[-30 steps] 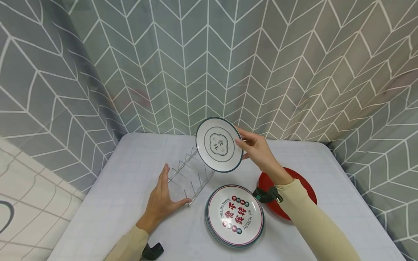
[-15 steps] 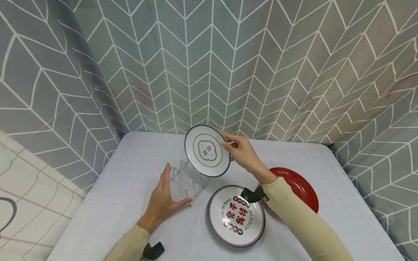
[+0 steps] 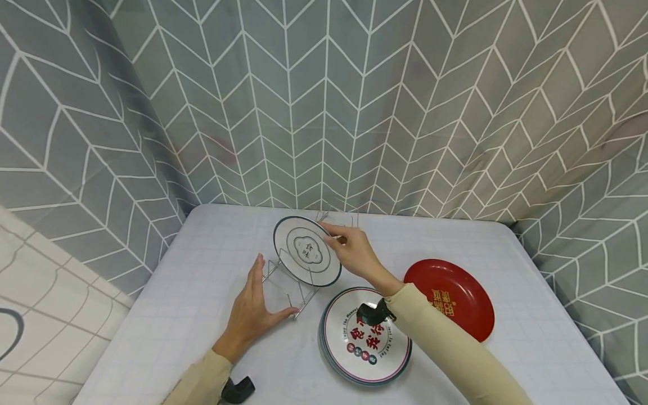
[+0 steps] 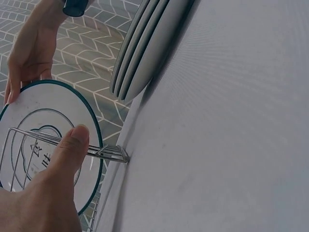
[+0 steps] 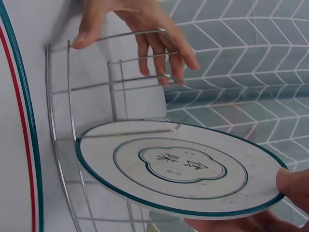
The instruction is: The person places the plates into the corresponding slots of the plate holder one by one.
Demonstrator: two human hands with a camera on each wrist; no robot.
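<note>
A white plate point(image 3: 307, 250) with a dark teal rim leans tilted in the silver wire dish rack point(image 3: 271, 271), its lower edge among the wires. My right hand point(image 3: 351, 247) pinches the plate's right edge, thumb on the decorated face point(image 5: 193, 164) and fingers behind. My left hand point(image 3: 250, 312) holds the rack's near end, with the thumb on one side and the fingers on the other. In the left wrist view the left thumb point(image 4: 72, 145) lies along a rack wire, and wires cross in front of the plate.
Right of the rack stands a stack of white plates point(image 3: 364, 371), the top one with red characters. A red oval plate point(image 3: 471, 304) lies farther right, partly under the right sleeve point(image 3: 430, 326). Thin wires point(image 3: 358, 218) show behind the right hand near the table's back edge, by the patterned curtain.
My right hand has brought the plate left and down to the rack, so its lower edge now sits among the wires. More of the red plate shows. The left hand stays put.
</note>
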